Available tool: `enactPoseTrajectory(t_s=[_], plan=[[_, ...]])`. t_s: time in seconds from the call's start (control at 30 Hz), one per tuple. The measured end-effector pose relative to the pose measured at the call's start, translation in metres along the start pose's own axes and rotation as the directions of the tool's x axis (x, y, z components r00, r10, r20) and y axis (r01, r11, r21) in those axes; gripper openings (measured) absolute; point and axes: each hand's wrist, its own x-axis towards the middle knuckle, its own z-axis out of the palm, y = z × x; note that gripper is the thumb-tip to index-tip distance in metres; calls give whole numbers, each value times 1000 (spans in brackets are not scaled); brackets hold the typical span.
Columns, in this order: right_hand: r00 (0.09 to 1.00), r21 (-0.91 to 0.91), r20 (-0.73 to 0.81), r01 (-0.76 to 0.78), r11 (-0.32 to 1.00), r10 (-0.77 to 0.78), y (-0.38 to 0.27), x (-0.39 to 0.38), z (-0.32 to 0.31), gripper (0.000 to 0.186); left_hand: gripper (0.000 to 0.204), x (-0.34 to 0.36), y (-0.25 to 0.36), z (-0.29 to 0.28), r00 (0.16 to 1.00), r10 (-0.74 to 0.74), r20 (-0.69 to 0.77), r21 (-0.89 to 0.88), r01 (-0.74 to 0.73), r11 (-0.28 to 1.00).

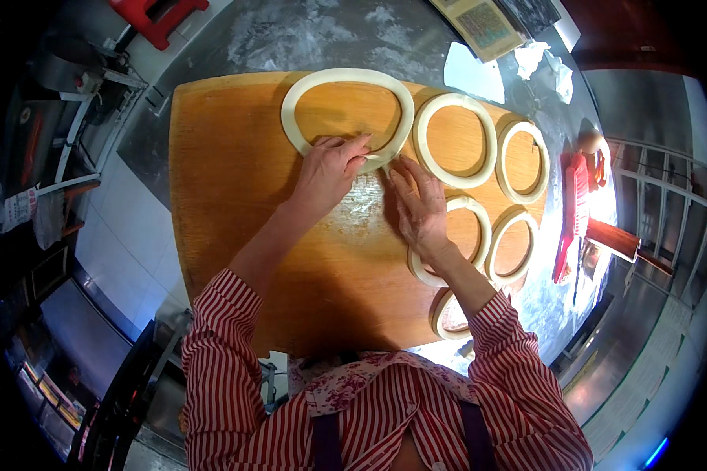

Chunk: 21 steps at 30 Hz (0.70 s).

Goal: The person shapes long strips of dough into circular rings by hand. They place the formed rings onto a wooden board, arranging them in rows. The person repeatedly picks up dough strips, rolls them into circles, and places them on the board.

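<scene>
A large ring of pale dough (292, 104) lies at the far middle of a wooden board (236, 188). My left hand (327, 174) is closed on the near side of this ring, thumb and forefinger pinching the dough where its ends appear to meet. Just to the right, my right hand (421, 206) rests low over the board with its fingers stretched out and its fingertips beside the same spot. Smaller dough rings lie on the right: one far ring (421, 141), another ring (501, 161), and several nearer ones, partly covered by my right hand and forearm.
The board sits on a floury dark metal table (291, 39). On the right stand a red brush (575, 196) and a wooden rolling pin (614, 240). A white scraper sheet (473, 72) and a yellow box (479, 27) lie at the back. A red stool (159, 17) stands far left.
</scene>
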Motion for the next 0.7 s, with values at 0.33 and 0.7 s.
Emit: enactPoseTrajectory(t_s=[0.33, 0.7], plan=[[972, 110, -134, -181, 977, 195, 16, 31, -12, 28, 56, -46, 5, 1, 907, 370, 204, 449, -422, 787], [956, -252, 32, -276, 928, 293, 58, 136, 18, 33, 38, 32, -36, -52, 921, -39, -388, 464, 232, 855]])
